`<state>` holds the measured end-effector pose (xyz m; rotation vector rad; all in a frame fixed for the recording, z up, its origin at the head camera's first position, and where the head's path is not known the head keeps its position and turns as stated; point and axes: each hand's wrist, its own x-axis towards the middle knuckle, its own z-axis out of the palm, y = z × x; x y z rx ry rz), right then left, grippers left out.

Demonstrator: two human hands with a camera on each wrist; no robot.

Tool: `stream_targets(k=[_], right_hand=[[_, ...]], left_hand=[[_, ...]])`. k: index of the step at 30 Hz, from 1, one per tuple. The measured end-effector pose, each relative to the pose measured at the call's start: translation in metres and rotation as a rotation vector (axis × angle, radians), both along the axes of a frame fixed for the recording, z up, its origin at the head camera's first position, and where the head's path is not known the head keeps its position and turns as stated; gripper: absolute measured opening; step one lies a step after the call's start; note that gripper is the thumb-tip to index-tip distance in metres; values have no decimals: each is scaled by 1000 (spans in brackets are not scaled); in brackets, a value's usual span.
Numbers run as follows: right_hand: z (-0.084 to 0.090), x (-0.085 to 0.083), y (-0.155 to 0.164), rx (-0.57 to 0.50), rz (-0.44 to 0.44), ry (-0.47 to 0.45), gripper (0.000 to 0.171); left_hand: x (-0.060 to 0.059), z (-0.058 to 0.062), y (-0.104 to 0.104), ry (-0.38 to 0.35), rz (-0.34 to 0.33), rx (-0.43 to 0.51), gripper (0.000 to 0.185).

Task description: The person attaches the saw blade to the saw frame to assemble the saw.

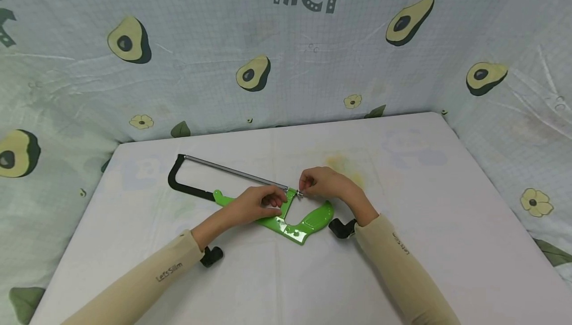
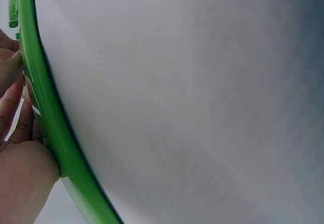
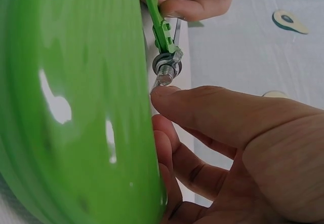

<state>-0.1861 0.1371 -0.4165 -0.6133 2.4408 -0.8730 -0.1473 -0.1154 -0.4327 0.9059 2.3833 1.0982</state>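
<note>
Pinching the small nut (image 3: pixel 163 77) with the right hand (image 1: pixel 322 183) while the left hand (image 1: pixel 256 204) clamps the green hacksaw handle (image 1: pixel 304 223), the fingertips risk slipping and dropping it onto the bench (image 1: pixel 447 245).

A green-handled hacksaw with a black frame (image 1: pixel 250 201) lies on the white table (image 1: pixel 447 225); left hand (image 1: pixel 256 204) grips its handle, right hand (image 1: pixel 321 182) pinches its bolt.

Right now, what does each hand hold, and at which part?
The left hand grips the green plastic hacksaw handle at its upright front post. The right hand pinches the small metal screw there.
</note>
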Motion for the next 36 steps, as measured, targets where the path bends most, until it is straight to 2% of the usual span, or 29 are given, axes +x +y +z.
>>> stream_targets(k=[15, 36], right_hand=[[1, -1, -1, 45, -9, -25, 4], [6, 1, -3, 100, -1, -29, 4]], left_hand=[[-1, 2, 1, -23, 7, -8, 27], [-1, 0, -1, 4, -6, 3, 26]])
